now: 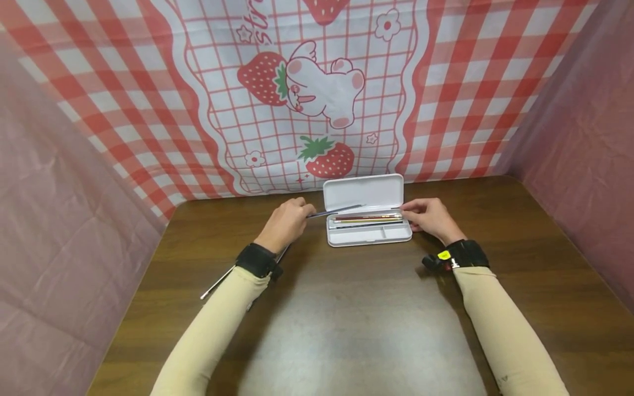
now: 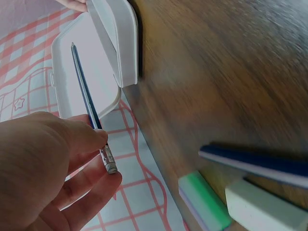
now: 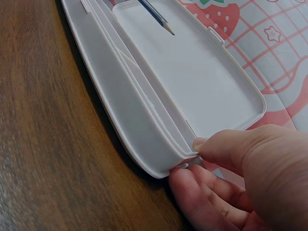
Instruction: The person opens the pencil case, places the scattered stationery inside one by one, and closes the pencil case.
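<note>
My left hand [image 1: 286,224] pinches a dark blue pencil [image 2: 84,89] near its eraser end, between thumb and fingers. The pencil's sharpened tip points right, over the open white pencil case [image 1: 364,193], in front of its raised lid. Several pencils [image 1: 366,219] lie lengthwise in the case's back part, while a divider splits the front part. At the right end of the case, my right hand [image 1: 432,218] grips its wall, thumb [image 3: 211,147] on the rim and fingers outside below. The right wrist view shows the pencil tip above the lid's inside.
On the table by the left forearm lies a thin pencil-like stick [image 1: 216,284], partly hidden by the wrist. The left wrist view shows a green, white and purple block [image 2: 204,199], a white block [image 2: 264,204] and a dark blue strip [image 2: 260,162]. A checked cloth [image 1: 455,110] hangs behind.
</note>
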